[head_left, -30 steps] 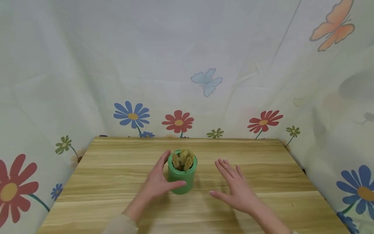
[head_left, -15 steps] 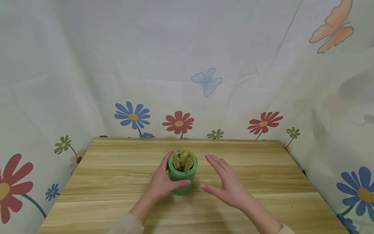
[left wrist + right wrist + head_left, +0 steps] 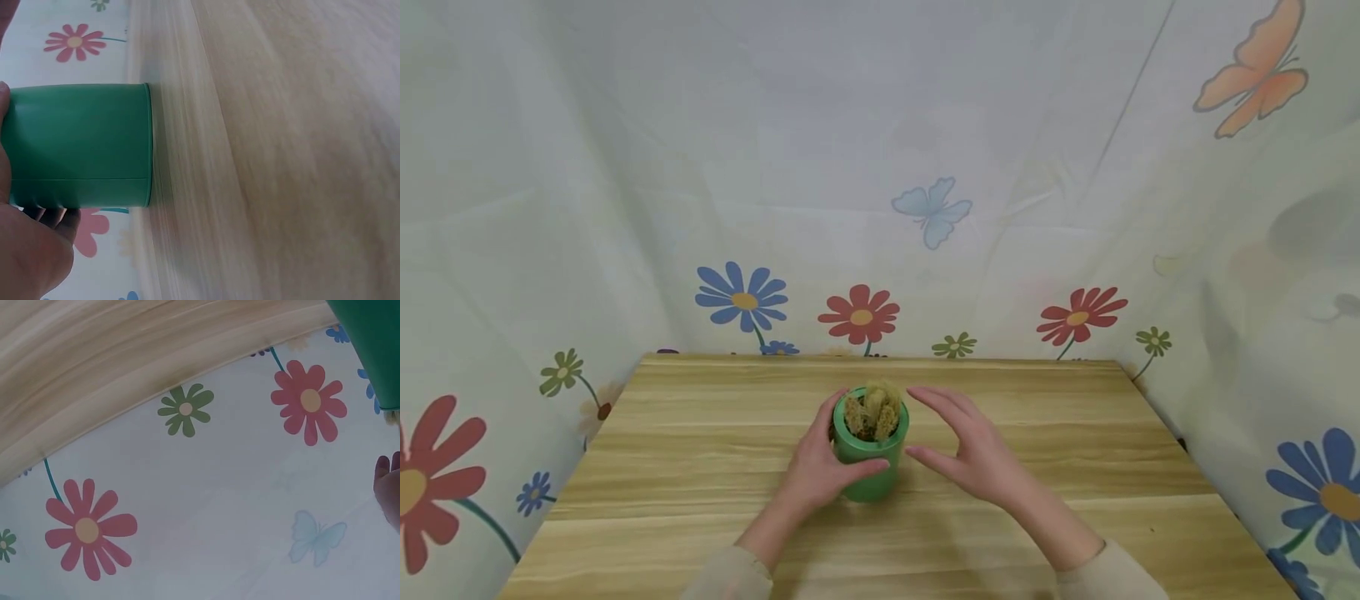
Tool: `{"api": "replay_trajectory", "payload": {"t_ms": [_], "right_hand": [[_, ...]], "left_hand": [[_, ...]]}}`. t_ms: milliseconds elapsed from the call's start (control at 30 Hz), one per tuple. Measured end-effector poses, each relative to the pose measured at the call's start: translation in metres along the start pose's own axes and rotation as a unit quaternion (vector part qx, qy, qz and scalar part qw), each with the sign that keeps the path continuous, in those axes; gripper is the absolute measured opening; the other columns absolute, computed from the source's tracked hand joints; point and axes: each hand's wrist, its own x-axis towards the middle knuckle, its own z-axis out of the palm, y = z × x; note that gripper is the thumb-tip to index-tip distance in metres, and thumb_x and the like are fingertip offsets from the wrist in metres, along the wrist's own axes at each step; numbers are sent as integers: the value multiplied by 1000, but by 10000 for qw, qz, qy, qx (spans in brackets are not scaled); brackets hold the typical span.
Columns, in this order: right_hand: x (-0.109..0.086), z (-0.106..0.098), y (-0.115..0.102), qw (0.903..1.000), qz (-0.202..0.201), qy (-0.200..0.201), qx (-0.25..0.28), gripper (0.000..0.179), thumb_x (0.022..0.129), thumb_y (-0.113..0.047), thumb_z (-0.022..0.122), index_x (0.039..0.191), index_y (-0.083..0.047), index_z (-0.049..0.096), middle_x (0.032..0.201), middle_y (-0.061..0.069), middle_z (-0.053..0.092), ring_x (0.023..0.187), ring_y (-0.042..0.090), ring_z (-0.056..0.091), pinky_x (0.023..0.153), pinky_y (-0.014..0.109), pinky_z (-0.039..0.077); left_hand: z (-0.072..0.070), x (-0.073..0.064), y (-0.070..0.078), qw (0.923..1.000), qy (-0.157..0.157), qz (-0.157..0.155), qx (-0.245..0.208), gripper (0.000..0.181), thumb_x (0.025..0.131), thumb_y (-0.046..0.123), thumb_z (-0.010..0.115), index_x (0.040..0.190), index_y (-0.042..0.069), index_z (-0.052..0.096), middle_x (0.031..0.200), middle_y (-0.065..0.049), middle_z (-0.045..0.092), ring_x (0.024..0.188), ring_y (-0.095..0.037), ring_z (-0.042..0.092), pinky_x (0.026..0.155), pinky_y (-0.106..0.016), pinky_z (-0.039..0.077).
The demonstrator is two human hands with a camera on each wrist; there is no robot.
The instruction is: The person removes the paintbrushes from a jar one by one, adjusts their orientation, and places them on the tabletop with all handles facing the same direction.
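A green cylindrical pot (image 3: 872,479) stands upright on the wooden table, with tan, fuzzy dried plant heads (image 3: 871,412) showing in its mouth. My left hand (image 3: 820,467) grips it from the left, thumb across the front and fingers round the far side. In the left wrist view the pot (image 3: 81,147) lies sideways in the picture, the hand (image 3: 34,250) curled about its upper part. My right hand (image 3: 981,454) is just right of the pot, fingers and thumb apart, holding nothing. In the right wrist view its fingertips (image 3: 382,467) appear near the pot's rim (image 3: 384,407).
The light wooden table (image 3: 700,433) spreads out on both sides of the pot. A white cloth backdrop (image 3: 820,167) printed with flowers and butterflies surrounds it at the back and sides.
My right hand has moved left, up close to the pot. My left hand has closed in around the pot, its thumb further across the front. The pot has hardly moved.
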Motion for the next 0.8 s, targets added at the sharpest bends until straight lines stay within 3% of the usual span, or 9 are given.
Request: {"api": "replay_trajectory", "payload": {"t_ms": [533,800], "right_hand": [[16,8,-2,9985,-512,45,184,56,94,-19,86,145,-11,65,142,4,66,132,24,62,106,49,55],[22,10,-1,9970,-708,114,282,53,92,-17,87,141,-11,68,135,4,69,126,23,66,104,45,57]], "left_hand": [[0,1,1,10000,11,11,-74,111,73,40,101,162,32,35,154,2,54,142,-30,53,117,-61,43],[0,2,1,9998,35,183,-47,110,73,43,101,162,30,37,153,0,55,140,-31,55,115,-61,45]]}}
